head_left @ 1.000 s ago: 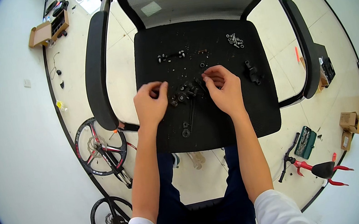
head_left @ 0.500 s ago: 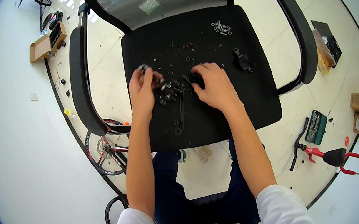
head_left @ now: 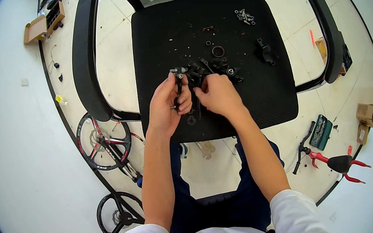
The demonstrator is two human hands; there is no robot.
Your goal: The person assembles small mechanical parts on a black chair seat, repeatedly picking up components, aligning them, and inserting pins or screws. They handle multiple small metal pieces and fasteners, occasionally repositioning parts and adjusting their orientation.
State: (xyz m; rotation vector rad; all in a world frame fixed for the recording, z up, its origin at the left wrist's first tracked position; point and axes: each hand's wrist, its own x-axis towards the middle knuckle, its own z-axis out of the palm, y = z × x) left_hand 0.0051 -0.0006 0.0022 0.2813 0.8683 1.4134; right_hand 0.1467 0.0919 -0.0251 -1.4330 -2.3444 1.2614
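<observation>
A black office chair seat bears dark metal parts in front of me. My left hand is closed round a slim black metal part with silver ends, raised at the left of the pile. Beside it, my right hand has its fingers pinched at a long dark rod-like piece; its upper part is hidden by the fingers. Just beyond lies a pile of black metal parts, with a round ring behind it. A small ring-ended part lies near the front, between my arms.
Silver bolts and nuts lie at the seat's far right, with a black bracket-like part nearer. Armrests flank the seat. On the floor are bicycle wheels, a green toolbox, a red-and-black small bike frame and cardboard boxes.
My left hand has moved right and nearer, now holding the slim black part clearly. My right hand has come slightly closer to me. The ring and pile are more exposed; the whole view has shifted.
</observation>
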